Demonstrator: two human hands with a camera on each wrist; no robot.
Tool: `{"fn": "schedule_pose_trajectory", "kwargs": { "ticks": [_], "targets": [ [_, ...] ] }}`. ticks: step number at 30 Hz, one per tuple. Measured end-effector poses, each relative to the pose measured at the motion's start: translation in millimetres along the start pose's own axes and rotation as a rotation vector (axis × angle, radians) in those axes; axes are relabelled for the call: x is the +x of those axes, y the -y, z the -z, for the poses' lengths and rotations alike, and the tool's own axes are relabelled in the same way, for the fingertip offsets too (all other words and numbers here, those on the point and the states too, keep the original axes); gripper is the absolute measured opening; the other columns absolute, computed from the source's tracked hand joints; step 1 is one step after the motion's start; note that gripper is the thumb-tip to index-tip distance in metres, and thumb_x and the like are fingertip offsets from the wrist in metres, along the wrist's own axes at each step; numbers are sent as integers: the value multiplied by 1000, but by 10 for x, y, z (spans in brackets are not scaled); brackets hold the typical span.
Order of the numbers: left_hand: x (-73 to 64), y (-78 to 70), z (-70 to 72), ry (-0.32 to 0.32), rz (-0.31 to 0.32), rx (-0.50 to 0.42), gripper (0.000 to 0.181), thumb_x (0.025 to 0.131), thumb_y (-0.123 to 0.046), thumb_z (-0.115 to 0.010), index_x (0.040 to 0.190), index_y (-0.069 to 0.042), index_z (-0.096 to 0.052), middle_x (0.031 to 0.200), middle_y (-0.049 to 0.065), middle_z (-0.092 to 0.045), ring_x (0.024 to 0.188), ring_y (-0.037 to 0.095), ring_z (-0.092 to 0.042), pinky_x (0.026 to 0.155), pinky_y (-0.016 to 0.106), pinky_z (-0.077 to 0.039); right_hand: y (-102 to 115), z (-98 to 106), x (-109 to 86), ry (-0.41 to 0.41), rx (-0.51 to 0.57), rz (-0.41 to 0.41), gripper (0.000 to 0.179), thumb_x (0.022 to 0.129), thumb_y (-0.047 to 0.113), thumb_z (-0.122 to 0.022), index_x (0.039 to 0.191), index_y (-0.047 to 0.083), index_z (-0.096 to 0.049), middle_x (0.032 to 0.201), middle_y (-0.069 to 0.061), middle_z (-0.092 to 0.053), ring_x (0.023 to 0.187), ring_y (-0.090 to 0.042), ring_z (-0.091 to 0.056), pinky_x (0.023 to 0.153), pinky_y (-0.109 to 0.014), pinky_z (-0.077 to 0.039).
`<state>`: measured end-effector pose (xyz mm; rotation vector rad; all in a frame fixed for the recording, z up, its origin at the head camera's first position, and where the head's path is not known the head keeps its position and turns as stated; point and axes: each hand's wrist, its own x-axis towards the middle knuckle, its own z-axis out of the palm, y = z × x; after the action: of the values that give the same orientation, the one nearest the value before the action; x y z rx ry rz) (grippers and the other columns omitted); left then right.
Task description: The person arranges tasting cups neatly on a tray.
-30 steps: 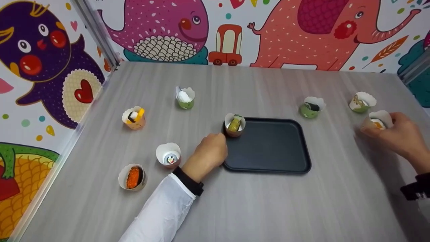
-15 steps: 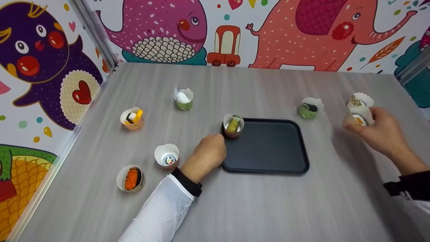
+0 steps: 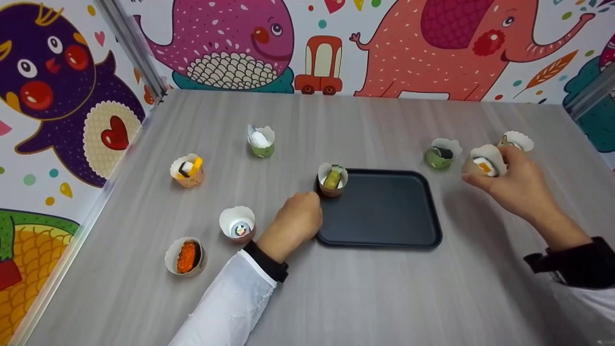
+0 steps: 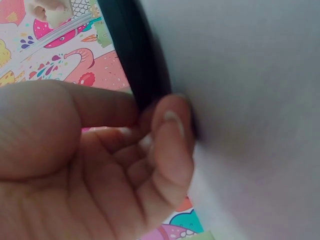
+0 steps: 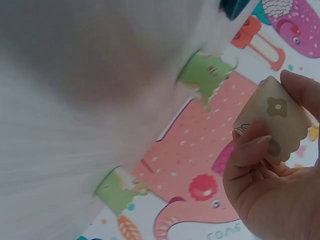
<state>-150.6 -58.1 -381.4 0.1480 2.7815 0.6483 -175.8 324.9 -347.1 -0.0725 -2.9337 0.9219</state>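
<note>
My left hand (image 3: pixel 301 216) grips the left rim of a black tray (image 3: pixel 384 216) on the grey table; in the left wrist view my thumb (image 4: pixel 170 135) and curled fingers pinch the tray's dark edge (image 4: pixel 132 55). A paper cup with a yellow-green sushi piece (image 3: pixel 332 180) stands at the tray's far left corner. My right hand (image 3: pixel 496 174) holds a beige paper cup with a white and orange sushi roll (image 3: pixel 483 162) in the air, right of the tray. The right wrist view shows that flower-printed cup (image 5: pixel 272 117) held between my thumb and fingers.
Other sushi cups stand around: a green one (image 3: pixel 442 154) and a cup (image 3: pixel 516 140) behind my right hand, a green cup (image 3: pixel 262 140), an orange cup (image 3: pixel 187 170), a white cup (image 3: pixel 238 223) and a roe cup (image 3: pixel 186 255) at the left. Cartoon walls enclose the table.
My right hand has lifted the beige cup and carried it left, toward the tray, passing the far right cup. The left hand stays on the tray's rim.
</note>
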Motion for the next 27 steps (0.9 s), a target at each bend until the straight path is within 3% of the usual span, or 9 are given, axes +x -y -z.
{"fn": "schedule_pose_trajectory", "kwargs": {
  "ticks": [6, 9, 16, 27],
  "targets": [
    [0, 2, -7, -10, -12, -1, 21, 104, -6, -52, 104, 2, -71, 108, 22, -72, 101, 38, -70, 84, 50, -57, 187, -84, -17, -35, 11, 62, 75, 91, 34, -83, 138, -11, -45, 126, -32, -56, 106, -46, -55, 81, -36, -45],
    [3, 1, -12, -11, -13, -3, 21, 104, -6, -52, 103, 2, -72, 109, 22, -72, 102, 38, -70, 85, 50, -57, 263, -126, -16, -32, 15, 76, 76, 91, 34, -83, 140, -11, -45, 128, -32, -56, 106, -45, -56, 82, -40, -47],
    [16, -4, -3, 25, 11, -10, 20, 106, -9, -52, 101, 0, -70, 109, 20, -72, 99, 35, -70, 81, 49, -57, 420, -249, -12, -24, 64, 125, 72, 89, 28, -85, 138, -12, -48, 125, -31, -58, 105, -43, -56, 81, -44, -42],
    [18, 4, -3, 12, 14, -7, 20, 105, -9, -52, 106, 2, -70, 113, 21, -72, 104, 38, -70, 85, 51, -56, 650, -498, 28, 23, 87, 181, 69, 89, 26, -85, 135, -10, -49, 123, -27, -62, 101, -40, -59, 82, -46, -47]
  ]
}}
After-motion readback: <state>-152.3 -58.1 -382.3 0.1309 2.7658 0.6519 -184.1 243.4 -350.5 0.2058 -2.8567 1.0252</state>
